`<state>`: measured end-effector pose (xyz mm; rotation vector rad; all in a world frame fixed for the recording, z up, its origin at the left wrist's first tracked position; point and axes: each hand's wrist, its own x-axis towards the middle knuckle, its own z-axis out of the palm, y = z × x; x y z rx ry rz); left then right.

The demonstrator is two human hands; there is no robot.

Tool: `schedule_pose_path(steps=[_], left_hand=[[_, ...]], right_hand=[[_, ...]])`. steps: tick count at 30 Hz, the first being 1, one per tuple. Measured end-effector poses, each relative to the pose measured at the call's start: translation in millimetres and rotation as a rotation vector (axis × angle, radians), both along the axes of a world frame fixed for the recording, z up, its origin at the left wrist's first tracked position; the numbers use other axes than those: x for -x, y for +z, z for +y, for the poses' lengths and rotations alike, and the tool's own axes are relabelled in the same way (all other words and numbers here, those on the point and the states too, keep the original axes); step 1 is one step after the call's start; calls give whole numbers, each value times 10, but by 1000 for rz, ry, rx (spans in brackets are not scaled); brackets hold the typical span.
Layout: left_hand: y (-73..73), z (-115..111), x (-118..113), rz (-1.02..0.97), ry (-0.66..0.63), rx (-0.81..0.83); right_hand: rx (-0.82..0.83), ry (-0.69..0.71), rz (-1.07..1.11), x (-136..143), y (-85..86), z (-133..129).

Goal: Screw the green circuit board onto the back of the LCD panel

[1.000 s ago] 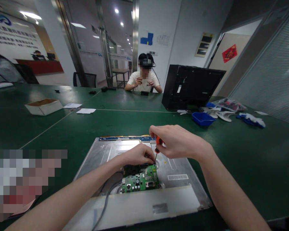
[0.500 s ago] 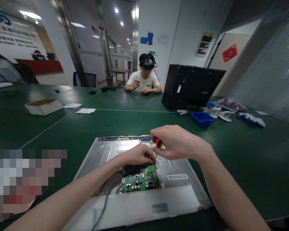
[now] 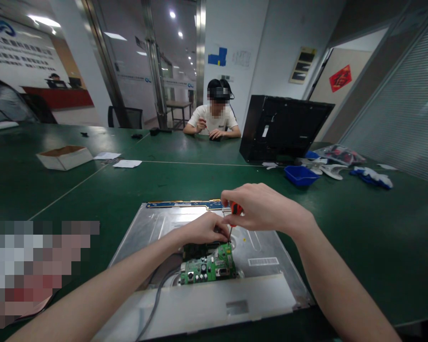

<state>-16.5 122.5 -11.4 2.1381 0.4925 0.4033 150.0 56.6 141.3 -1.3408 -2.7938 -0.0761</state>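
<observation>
My right hand (image 3: 257,206) is closed round the red and black handle of a screwdriver (image 3: 236,209). Its thin shaft points down to the upper right corner of a green circuit board (image 3: 210,267). Beside the shaft's tip, my left hand (image 3: 209,228) has its fingers pinched together; what they hold, if anything, is hidden. The board lies on the metal back of a flat display panel (image 3: 264,285), which rests on the green table. A grey cable (image 3: 156,304) runs from the board's left side over the panel's near edge.
A black monitor (image 3: 288,126) stands at the back right, near a blue tray (image 3: 301,175) and blue-white gloves (image 3: 373,176). An open box (image 3: 64,157) and papers (image 3: 127,164) lie left. Across the table (image 3: 185,178) sits a person (image 3: 214,116) wearing a headset.
My right hand has shifted slightly up on the screwdriver, and more of the red handle shows. The left hand, board and panel stay where they were.
</observation>
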Motion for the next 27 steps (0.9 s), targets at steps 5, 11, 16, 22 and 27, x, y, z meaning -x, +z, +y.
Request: schedule_pose_path(steps=[5,11,16,22,27], left_hand=[[19,-4,5,-3,0,-47],[-4,8,3,2,8,-61],[10,-2,-3,-1,7,-53],[18,-3,-4,10,14,-53],[21,-2,-5,4,6,-52]], right_hand=[[82,37,71,-58,15,-1],[-92,-120,-51,11,-48,79],[-126,-207,-131,19,-61,98],[3,-19,-3,-13,-26,16],[-23,-34,-18,30,-42,26]])
